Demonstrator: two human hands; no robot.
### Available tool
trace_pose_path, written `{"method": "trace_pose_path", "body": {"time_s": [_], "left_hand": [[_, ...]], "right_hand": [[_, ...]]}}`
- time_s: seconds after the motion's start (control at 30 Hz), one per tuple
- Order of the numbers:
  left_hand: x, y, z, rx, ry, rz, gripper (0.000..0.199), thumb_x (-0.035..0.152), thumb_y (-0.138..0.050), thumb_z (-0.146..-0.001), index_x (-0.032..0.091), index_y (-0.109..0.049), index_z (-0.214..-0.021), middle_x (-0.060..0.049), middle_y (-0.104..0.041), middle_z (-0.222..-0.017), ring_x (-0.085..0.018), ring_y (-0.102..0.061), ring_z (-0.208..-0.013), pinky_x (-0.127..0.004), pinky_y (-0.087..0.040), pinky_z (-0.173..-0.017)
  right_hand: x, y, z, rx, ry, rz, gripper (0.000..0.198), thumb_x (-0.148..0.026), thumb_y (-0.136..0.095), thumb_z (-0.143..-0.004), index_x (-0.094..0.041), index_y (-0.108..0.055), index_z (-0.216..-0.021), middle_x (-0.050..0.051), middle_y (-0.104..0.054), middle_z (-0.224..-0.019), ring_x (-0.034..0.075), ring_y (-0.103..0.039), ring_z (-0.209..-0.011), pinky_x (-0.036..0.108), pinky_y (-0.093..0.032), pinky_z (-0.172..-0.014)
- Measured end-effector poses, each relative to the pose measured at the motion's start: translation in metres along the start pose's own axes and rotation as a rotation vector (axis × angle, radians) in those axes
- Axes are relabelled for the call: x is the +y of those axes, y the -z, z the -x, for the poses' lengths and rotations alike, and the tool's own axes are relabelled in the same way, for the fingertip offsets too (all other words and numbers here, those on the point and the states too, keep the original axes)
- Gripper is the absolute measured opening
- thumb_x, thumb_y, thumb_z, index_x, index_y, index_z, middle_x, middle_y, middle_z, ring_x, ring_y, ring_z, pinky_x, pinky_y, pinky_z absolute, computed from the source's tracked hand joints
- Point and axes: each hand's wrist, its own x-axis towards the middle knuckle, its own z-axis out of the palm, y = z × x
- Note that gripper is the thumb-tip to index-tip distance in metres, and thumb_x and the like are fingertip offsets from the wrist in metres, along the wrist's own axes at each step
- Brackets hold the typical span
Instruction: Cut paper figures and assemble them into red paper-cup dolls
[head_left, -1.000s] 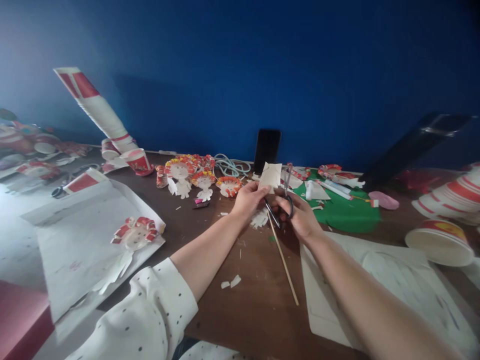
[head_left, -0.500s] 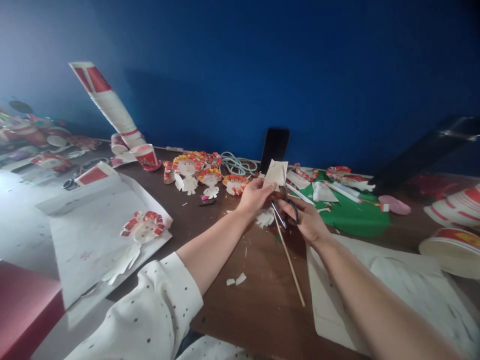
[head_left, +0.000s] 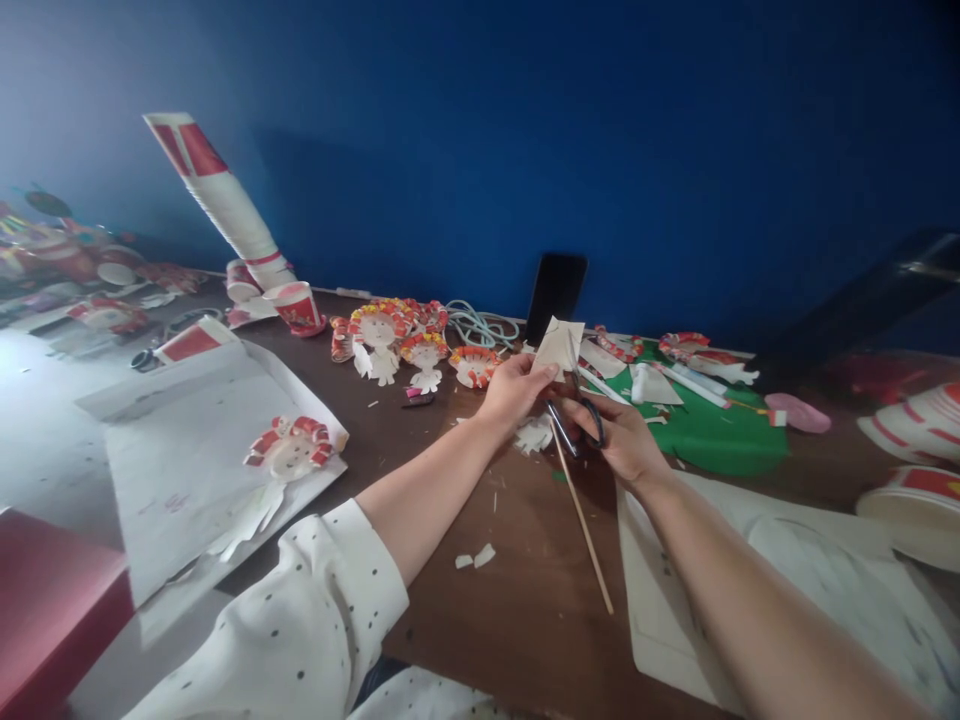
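Between thumb and fingers, my left hand (head_left: pixel 517 392) pinches a cream piece of paper (head_left: pixel 556 347) raised above the table. Black-handled scissors (head_left: pixel 594 424) are in my right hand (head_left: pixel 621 440), fingers wrapped around the loops. The blades reach up to the paper's right edge; whether they are parted is hard to make out. Beneath the hands, a thin wooden stick (head_left: pixel 585 530) slants down the table, its upper end by the scissors. A white cut paper shape (head_left: pixel 534 434) lies just under the hands. Small paper scraps (head_left: pixel 476 556) rest nearer to me.
Paper-cup figures with red and yellow rims (head_left: pixel 377 335) stand at the back, near a phone (head_left: pixel 556 295) leaning on the blue wall. On the right, markers (head_left: pixel 690 383) lie over green paper (head_left: pixel 720 440). A stack of cups (head_left: pixel 221 205) tilts at left, behind white sheets (head_left: pixel 180 470).
The view has shifted slightly, so everything sits a little to the right. Both hands keep hold of the paper and scissors in nearly the same pose.
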Motion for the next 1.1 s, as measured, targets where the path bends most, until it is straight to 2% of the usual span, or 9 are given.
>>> {"method": "trace_pose_path", "body": {"time_s": [0.43,0.6,0.87,1.1], "left_hand": [[0.0047,-0.0029,0.0029,0.034,0.028,0.059,0.022,0.028,-0.071,-0.071,0.013,-0.058,-0.075,-0.003,-0.063,-0.067,-0.009,-0.059,-0.054,-0.021,-0.046,-0.056],[0.0065,-0.004,0.0035,0.047,0.042,0.064,0.015,0.023,-0.068,-0.074,0.012,-0.059,-0.077,-0.003,-0.062,-0.069,-0.007,-0.059,-0.054,-0.02,-0.046,-0.055],[0.0072,-0.005,0.0044,0.053,0.061,0.055,0.015,0.024,-0.067,-0.074,0.013,-0.057,-0.075,-0.001,-0.059,-0.062,-0.007,-0.056,-0.05,-0.019,-0.045,-0.052],[0.0068,-0.0053,0.0055,0.054,0.066,0.054,0.019,0.028,-0.069,-0.072,0.014,-0.056,-0.074,-0.002,-0.061,-0.065,-0.007,-0.057,-0.052,-0.02,-0.047,-0.055]], "right_hand": [[-0.0041,-0.0005,0.0007,-0.011,0.058,0.099,0.045,-0.048,-0.067,-0.075,-0.021,-0.069,-0.112,-0.003,-0.054,-0.059,0.009,-0.046,-0.052,0.022,-0.036,-0.048],[-0.0021,0.0001,-0.0006,-0.002,0.077,0.15,0.046,-0.048,-0.066,-0.076,-0.02,-0.069,-0.112,-0.003,-0.053,-0.057,0.009,-0.045,-0.052,0.021,-0.035,-0.047],[-0.004,-0.0013,0.0006,0.01,0.099,0.211,0.047,-0.048,-0.063,-0.079,-0.019,-0.068,-0.114,-0.002,-0.053,-0.057,0.01,-0.044,-0.05,0.022,-0.037,-0.047],[-0.0037,-0.0023,0.0014,0.028,0.142,0.268,0.046,-0.047,-0.063,-0.078,-0.018,-0.068,-0.114,-0.002,-0.052,-0.054,0.011,-0.044,-0.05,0.023,-0.035,-0.046]]}}
